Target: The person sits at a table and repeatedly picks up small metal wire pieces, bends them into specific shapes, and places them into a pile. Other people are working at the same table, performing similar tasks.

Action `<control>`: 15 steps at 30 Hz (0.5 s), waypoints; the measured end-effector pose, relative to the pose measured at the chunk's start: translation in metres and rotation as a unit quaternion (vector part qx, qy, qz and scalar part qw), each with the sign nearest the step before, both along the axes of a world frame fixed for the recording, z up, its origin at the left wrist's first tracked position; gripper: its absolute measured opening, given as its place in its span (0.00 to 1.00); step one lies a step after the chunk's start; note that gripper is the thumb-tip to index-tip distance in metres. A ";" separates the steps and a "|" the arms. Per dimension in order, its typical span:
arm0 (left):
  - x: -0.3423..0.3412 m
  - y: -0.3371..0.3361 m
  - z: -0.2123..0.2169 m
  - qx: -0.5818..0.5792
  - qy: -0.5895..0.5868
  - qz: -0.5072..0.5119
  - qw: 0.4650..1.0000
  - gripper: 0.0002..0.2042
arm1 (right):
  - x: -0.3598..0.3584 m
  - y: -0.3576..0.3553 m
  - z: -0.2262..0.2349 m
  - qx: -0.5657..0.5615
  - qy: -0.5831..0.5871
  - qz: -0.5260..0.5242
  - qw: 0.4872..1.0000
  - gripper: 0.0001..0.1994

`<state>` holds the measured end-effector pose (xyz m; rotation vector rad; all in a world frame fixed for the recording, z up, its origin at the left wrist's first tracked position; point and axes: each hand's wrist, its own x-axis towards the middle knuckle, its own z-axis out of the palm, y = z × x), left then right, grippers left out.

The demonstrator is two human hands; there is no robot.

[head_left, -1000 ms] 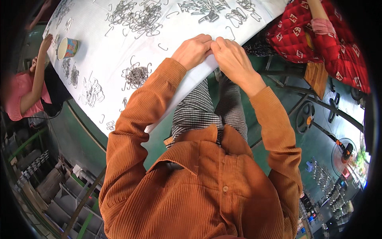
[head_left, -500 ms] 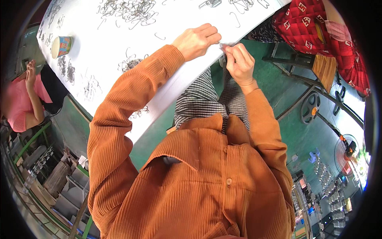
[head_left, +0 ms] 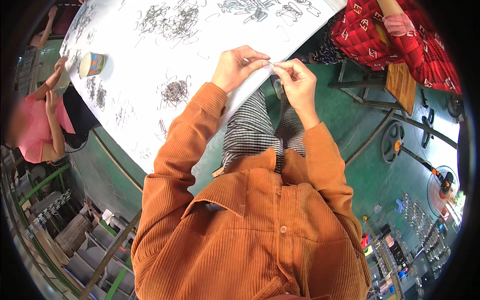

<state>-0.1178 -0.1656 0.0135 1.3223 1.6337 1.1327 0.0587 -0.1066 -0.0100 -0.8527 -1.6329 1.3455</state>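
My left hand (head_left: 238, 68) is over the near edge of the white table (head_left: 200, 70), thumb and forefinger pinched together. Facing it, my right hand (head_left: 299, 84) is closed in a pinch just off the edge. Their fingertips almost meet, around something small and thin that I cannot make out. Left of my left hand lies a heap of dark bent wire hooks (head_left: 175, 92). Beyond it spreads a larger pile of hooks (head_left: 172, 22), with a single hook (head_left: 202, 55) lying apart from it.
A paper cup (head_left: 92, 64) stands on the table's left side amid small hook piles. A person in pink (head_left: 42, 122) is at the left, and another in a red patterned garment (head_left: 370, 35) at the upper right. A wooden stool (head_left: 400, 87) is beside that person.
The view has shifted, showing more of the table. My left fingers have straightened from a curled grip into a flatter pinch. Both hands stay close together at the edge.
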 end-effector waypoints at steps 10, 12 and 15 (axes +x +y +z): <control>0.011 -0.007 0.018 -0.059 -0.215 0.063 0.973 0.08 | 0.018 0.020 0.023 -0.116 0.083 0.025 0.989 0.09; 0.013 -0.009 0.019 -0.065 -0.267 0.055 0.960 0.08 | 0.021 0.019 0.026 -0.107 0.065 0.079 0.989 0.09; 0.015 -0.012 0.020 -0.098 -0.355 0.021 0.929 0.08 | 0.014 0.012 0.038 -0.081 0.054 0.128 0.987 0.08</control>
